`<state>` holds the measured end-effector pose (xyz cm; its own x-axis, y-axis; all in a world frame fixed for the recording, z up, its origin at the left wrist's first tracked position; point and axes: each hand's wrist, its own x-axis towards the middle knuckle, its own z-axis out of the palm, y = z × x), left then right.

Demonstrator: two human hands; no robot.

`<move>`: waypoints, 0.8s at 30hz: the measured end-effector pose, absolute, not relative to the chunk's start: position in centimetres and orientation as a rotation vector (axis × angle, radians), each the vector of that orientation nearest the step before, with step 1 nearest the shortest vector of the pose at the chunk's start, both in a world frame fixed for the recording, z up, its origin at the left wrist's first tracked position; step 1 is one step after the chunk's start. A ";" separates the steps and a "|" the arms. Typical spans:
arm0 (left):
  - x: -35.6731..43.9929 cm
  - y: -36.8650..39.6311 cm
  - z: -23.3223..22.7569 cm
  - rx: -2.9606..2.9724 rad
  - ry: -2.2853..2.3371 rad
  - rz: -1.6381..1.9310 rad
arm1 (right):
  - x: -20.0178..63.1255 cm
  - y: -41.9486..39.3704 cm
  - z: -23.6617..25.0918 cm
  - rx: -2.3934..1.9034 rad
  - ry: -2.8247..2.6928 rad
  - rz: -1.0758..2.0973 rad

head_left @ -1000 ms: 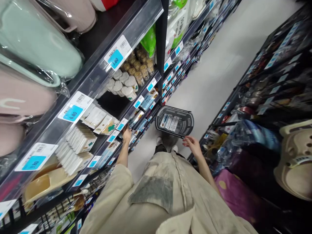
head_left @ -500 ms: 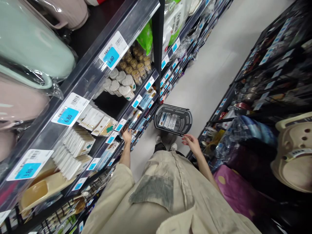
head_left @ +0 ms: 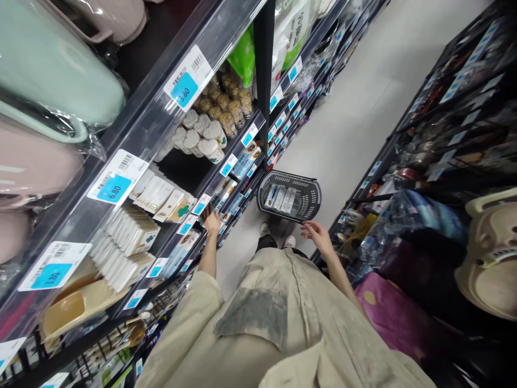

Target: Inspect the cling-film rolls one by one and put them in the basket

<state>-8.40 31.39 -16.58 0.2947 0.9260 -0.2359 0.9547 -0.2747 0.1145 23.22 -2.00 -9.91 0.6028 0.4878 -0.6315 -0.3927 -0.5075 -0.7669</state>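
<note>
At the front edge of a low shelf, the left hand touches boxed packets (grip unclear); they lie just ahead, long axes along the shelf. Right hand hangs open near the basket.

Just one view here, a head-worn cam looking steeply down the wearer's front along a shop aisle, tilted a fair bit. The left hand and right hand sit mid-frame, fairly far below the lens. The shelves loom close on the left-hand side, the dark basket lies on the floor just beyond both hands, racks run past the right hand.
</note>
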 end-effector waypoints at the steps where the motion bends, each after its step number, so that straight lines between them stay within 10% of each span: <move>1: -8.4 31.4 -16.6 2.338 1.728 -0.187 | 23.2 -2.1 -9.9 -1.808 -0.074 1.076; 24: -7.2 30.8 -14.7 2.339 1.760 -0.128 | 23.2 -2.6 -12.5 -1.929 -0.077 1.068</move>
